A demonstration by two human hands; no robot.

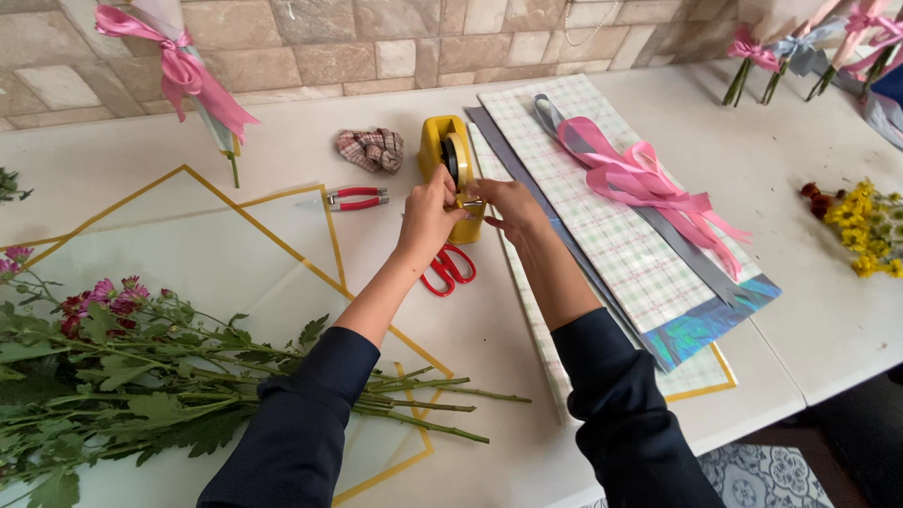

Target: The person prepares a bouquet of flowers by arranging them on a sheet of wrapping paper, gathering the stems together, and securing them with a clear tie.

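A yellow tape dispenser (442,150) stands on the white table (828,310), upright, its black roll facing me. My left hand (429,213) rests against the dispenser's front left side, fingers curled on it. My right hand (503,205) pinches at the dispenser's cutter end, where a short bit of tape seems to be between the fingertips. Red-handled scissors (448,270) lie just below my left wrist. Both forearms wear dark blue sleeves.
A bunch of pink flowers with long green stems (141,372) lies on clear gold-edged wrap at left. Stacked wrapping sheets (611,235) with pink ribbon (649,183) lie at right. Also present: red pliers (357,198), a checked cloth (372,149), yellow flowers (865,226), wrapped bouquets at back.
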